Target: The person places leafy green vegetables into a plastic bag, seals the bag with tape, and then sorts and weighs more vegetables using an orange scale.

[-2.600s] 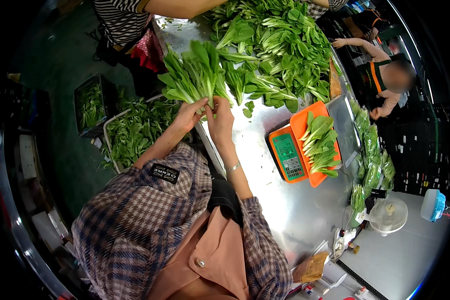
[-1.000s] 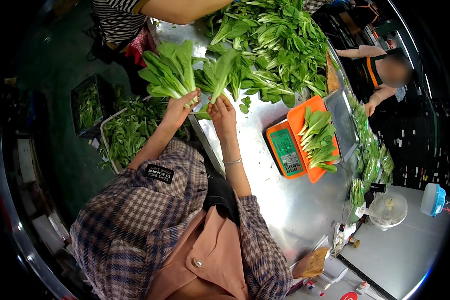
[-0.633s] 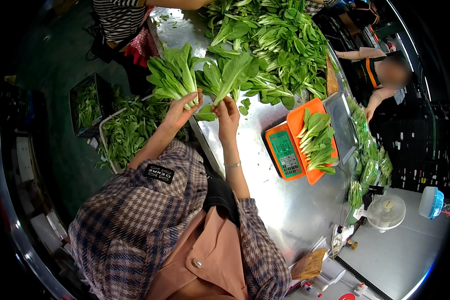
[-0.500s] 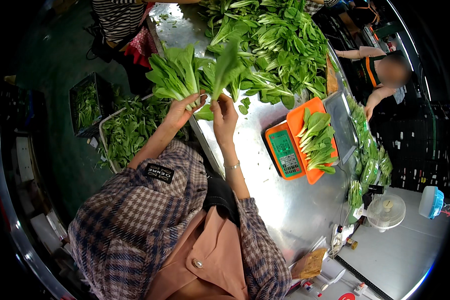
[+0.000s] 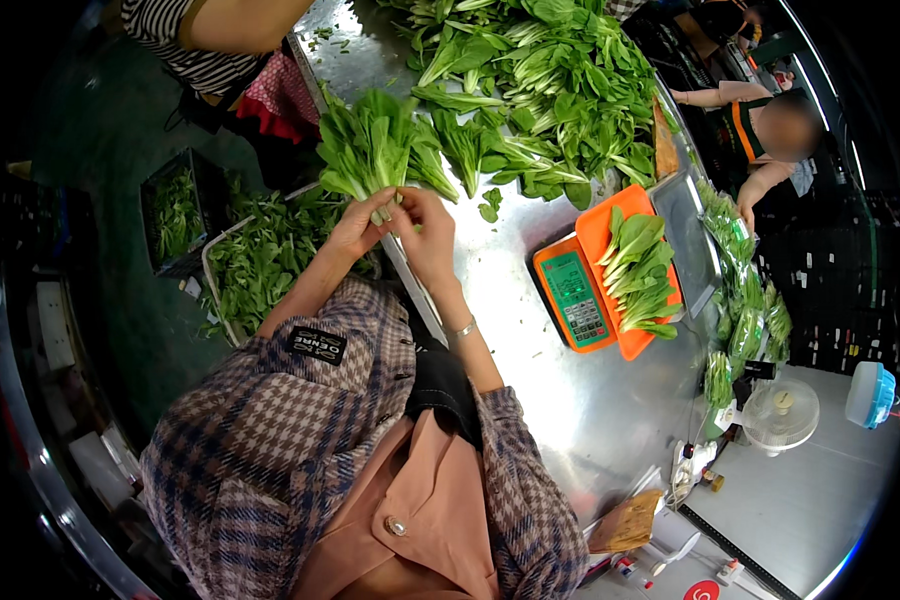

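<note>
A bunch of leafy greens (image 5: 363, 150) stands upright over the table's left edge, its pale stems gathered at the bottom. My left hand (image 5: 354, 230) is closed around those stems. Close against it, my right hand (image 5: 426, 236) pinches at the stem ends of the same bunch, its fingertips partly hidden. Just beyond my hands, a big heap of loose greens (image 5: 570, 95) covers the far part of the metal table (image 5: 530, 390). To the right sits an orange digital scale (image 5: 577, 300). Its orange tray (image 5: 596, 222) bears another bunch of greens (image 5: 637, 268).
On the left, a black crate (image 5: 196, 185) and a white-rimmed bin (image 5: 210, 275) hold greens. One co-worker (image 5: 235, 35) stands at the far left; another (image 5: 745, 130) reaches toward bagged greens (image 5: 745, 300) on the right. A fan (image 5: 781, 415) stands at the lower right.
My right hand has moved left with a leafy piece to the bunch in my left hand, and that piece is now among the rest. The far-left co-worker's arm has come further into view.
</note>
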Action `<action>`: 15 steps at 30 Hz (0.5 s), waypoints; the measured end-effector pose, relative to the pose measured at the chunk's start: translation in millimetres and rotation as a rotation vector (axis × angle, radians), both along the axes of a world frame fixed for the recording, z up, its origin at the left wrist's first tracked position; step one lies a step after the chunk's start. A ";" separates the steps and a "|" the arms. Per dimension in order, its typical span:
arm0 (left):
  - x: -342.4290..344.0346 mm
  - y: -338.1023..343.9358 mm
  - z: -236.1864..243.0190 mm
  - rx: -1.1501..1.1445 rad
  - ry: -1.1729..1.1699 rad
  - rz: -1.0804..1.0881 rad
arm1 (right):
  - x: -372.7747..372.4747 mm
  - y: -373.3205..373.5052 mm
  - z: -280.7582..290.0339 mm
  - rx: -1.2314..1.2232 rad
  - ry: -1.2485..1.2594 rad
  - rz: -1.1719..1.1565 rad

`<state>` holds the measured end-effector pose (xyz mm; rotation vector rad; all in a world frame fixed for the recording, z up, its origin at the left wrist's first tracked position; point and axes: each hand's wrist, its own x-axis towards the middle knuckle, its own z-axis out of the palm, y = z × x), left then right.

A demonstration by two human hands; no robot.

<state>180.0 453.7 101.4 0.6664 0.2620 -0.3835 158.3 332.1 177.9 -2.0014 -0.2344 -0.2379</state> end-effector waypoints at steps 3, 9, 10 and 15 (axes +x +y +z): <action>-2.3 -4.6 16.0 -0.015 -0.025 -0.016 | 10.1 -2.7 -7.9 0.236 0.089 -0.181; -2.8 -9.8 20.2 0.047 -0.080 -0.028 | 29.0 -7.3 -35.4 0.513 0.211 -0.159; -3.4 -10.1 21.8 0.051 -0.075 -0.014 | 27.0 -6.3 -32.3 0.734 0.427 -0.111; 0.1 -14.0 15.9 0.088 -0.103 0.064 | 25.9 -11.2 -40.2 0.965 0.344 -0.123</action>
